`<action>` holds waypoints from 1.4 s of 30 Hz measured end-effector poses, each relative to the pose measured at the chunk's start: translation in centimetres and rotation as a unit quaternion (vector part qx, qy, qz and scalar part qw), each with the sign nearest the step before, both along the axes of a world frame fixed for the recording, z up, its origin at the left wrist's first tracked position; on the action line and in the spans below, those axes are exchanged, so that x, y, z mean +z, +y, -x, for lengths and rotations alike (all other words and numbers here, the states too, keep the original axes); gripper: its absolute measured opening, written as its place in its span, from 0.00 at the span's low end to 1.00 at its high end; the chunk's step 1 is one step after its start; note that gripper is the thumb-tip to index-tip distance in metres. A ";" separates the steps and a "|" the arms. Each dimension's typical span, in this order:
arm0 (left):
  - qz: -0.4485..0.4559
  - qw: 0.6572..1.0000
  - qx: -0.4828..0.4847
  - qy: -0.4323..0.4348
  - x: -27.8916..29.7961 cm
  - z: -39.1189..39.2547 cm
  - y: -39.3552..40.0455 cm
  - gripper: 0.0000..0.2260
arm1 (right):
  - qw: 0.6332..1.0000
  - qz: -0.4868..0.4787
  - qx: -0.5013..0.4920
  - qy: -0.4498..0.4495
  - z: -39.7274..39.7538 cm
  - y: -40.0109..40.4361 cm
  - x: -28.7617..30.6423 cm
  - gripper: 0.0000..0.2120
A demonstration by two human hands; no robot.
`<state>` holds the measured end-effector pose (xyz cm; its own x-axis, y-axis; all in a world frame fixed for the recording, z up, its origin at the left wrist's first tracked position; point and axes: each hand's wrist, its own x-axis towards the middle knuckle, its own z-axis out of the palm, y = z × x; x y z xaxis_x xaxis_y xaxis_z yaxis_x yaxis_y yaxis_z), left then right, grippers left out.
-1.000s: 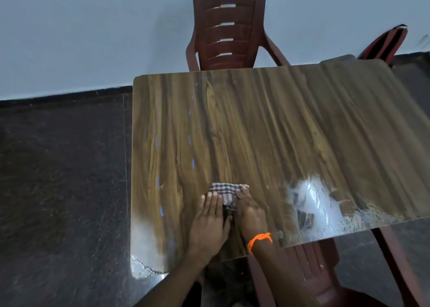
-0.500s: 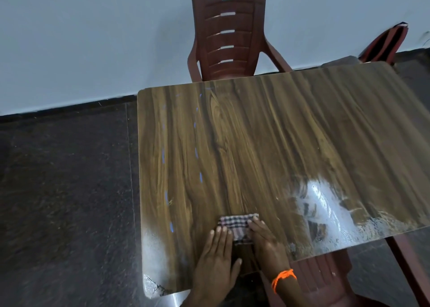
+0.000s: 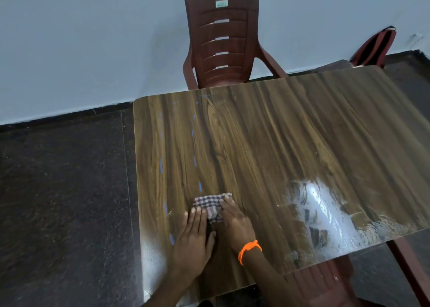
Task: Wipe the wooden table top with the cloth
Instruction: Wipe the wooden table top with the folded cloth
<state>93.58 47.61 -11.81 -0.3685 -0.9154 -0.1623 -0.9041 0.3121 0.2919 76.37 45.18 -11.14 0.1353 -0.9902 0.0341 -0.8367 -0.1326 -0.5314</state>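
Observation:
A small folded checked cloth [image 3: 208, 202] lies on the wooden table top [image 3: 267, 148], near its front left part. My left hand [image 3: 194, 239] presses flat on the cloth's near left edge with straight fingers. My right hand [image 3: 235, 223], with an orange band at the wrist, lies flat on the cloth's right side. Both palms cover the near half of the cloth. Short blue marks [image 3: 194, 160] run in two lines up the table beyond the cloth.
A dark red plastic chair [image 3: 223, 41] stands behind the table against the pale wall. A second chair [image 3: 374, 47] is at the far right corner, and a third [image 3: 325, 281] is tucked under the near edge. A bright glare patch [image 3: 321, 209] lies on the right. Dark floor [image 3: 62, 190] is to the left.
Both hands have slid the cloth forward, away from the near edge, and more of both forearms now shows. The view has shifted, so the chair behind shows in full.

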 end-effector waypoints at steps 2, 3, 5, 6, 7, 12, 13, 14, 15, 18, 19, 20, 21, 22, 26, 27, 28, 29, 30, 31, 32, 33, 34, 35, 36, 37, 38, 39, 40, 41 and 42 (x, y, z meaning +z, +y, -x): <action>-0.009 1.000 0.004 0.007 -0.1 -0.1 2.2 0.30 | 0.999 0.008 0.034 -0.001 0.4 2.0 -0.1 0.21; -0.014 1.000 0.001 0.011 -0.1 0.0 3.1 0.30 | 0.999 0.005 0.036 -0.003 0.9 2.9 -0.2 0.22; -0.016 1.000 -0.012 0.006 0.0 0.8 4.2 0.31 | 1.000 -0.007 0.024 0.006 2.2 4.2 -0.3 0.21; -0.016 1.000 -0.022 0.002 0.0 1.2 4.3 0.31 | 1.000 -0.010 0.016 0.016 3.0 4.5 -0.2 0.21; -0.018 0.999 -0.033 0.003 0.1 1.7 4.0 0.31 | 1.000 -0.006 0.011 0.026 3.8 4.4 0.0 0.21; -0.015 0.998 -0.067 -0.010 0.9 4.6 -1.0 0.29 | 0.997 0.004 -0.063 0.034 5.9 0.9 0.6 0.19; -0.011 0.998 -0.064 -0.016 1.1 4.9 -2.3 0.29 | 0.996 -0.005 -0.084 0.027 5.7 -0.3 0.7 0.20; -0.008 0.998 -0.057 -0.021 1.1 5.1 -3.5 0.29 | 0.995 -0.012 -0.096 0.017 5.4 -1.6 0.6 0.20; -0.010 0.999 -0.047 -0.025 1.1 5.2 -4.6 0.30 | 0.995 -0.017 -0.100 0.008 5.0 -2.8 0.5 0.20; -0.009 0.999 -0.018 -0.033 0.6 4.2 -6.3 0.30 | 0.995 -0.033 -0.095 -0.011 3.1 -5.4 0.3 0.18; -0.005 0.999 -0.012 -0.031 0.4 3.7 -6.2 0.30 | 0.995 -0.030 -0.090 -0.012 2.5 -5.7 0.3 0.17; -0.004 1.000 -0.006 -0.024 0.2 3.2 -5.9 0.30 | 0.996 -0.025 -0.085 -0.014 1.9 -5.7 0.2 0.17; -0.001 1.000 0.001 -0.014 -0.1 2.8 -5.2 0.30 | 0.996 -0.020 -0.080 -0.019 1.5 -5.4 0.1 0.17; 0.005 1.000 0.008 -0.003 -0.4 2.5 -4.2 0.30 | 0.997 -0.011 -0.071 -0.025 1.3 -4.7 0.0 0.18; -0.006 1.000 0.018 0.023 -1.8 2.4 0.6 0.31 | 0.999 0.012 0.005 -0.030 2.4 -1.0 -0.4 0.19; -0.015 1.000 0.011 0.019 -1.8 2.8 1.6 0.31 | 0.999 0.014 0.019 -0.027 3.2 -0.1 -0.5 0.19; -0.023 1.000 0.002 0.014 -1.7 3.3 2.2 0.32 | 0.999 0.012 0.028 -0.027 4.2 0.8 -0.5 0.19; -0.025 1.000 -0.008 0.009 -1.5 4.0 2.6 0.32 | 0.999 0.007 0.030 -0.028 5.2 1.4 -0.4 0.18; -0.018 1.000 -0.016 0.007 -1.3 4.6 2.6 0.32 | 0.999 0.004 0.027 -0.024 6.2 1.6 -0.3 0.17; -0.008 1.000 -0.025 0.007 -1.1 5.2 2.1 0.31 | 1.000 0.004 0.017 -0.014 7.2 1.6 -0.3 0.17; 0.001 0.999 -0.035 0.007 -0.9 5.9 1.4 0.30 | 1.000 0.000 0.004 -0.003 7.9 1.3 -0.3 0.18; 0.007 0.999 -0.045 0.006 -0.6 6.5 0.3 0.30 | 1.000 -0.006 -0.013 0.002 8.5 0.6 -0.3 0.19; 0.013 0.999 -0.051 0.003 -0.3 7.2 -1.0 0.29 | 0.999 -0.011 -0.033 -0.001 8.9 -0.4 -0.4 0.19; 0.017 0.998 -0.053 -0.003 0.0 7.7 -2.4 0.29 | 0.998 -0.013 -0.056 -0.006 9.0 -1.6 -0.4 0.20; 0.023 0.998 -0.051 -0.011 0.2 8.1 -3.7 0.29 | 0.997 -0.015 -0.079 -0.012 8.9 -3.0 -0.4 0.20; 0.026 0.998 -0.047 -0.023 0.3 8.3 -4.8 0.29 | 0.995 -0.017 -0.098 -0.020 8.5 -4.3 -0.5 0.20; 0.026 0.998 -0.040 -0.036 0.4 8.3 -5.7 0.30 | 0.993 -0.022 -0.110 -0.028 7.9 -5.5 -0.4 0.19; 0.022 0.998 -0.032 -0.049 0.5 8.0 -6.4 0.31 | 0.993 -0.027 -0.110 -0.035 7.1 -6.5 -0.3 0.19; 0.015 0.998 -0.019 -0.062 0.4 7.5 -6.7 0.31 | 0.994 -0.026 -0.097 -0.036 6.2 -7.2 -0.2 0.19; 0.007 0.997 -0.006 -0.075 0.3 7.1 -6.7 0.32 | 0.996 -0.025 -0.078 -0.036 5.5 -7.6 0.0 0.20; 0.000 0.996 0.004 -0.086 0.2 6.6 -6.4 0.33 | 0.997 -0.028 -0.058 -0.036 4.9 -7.7 0.0 0.20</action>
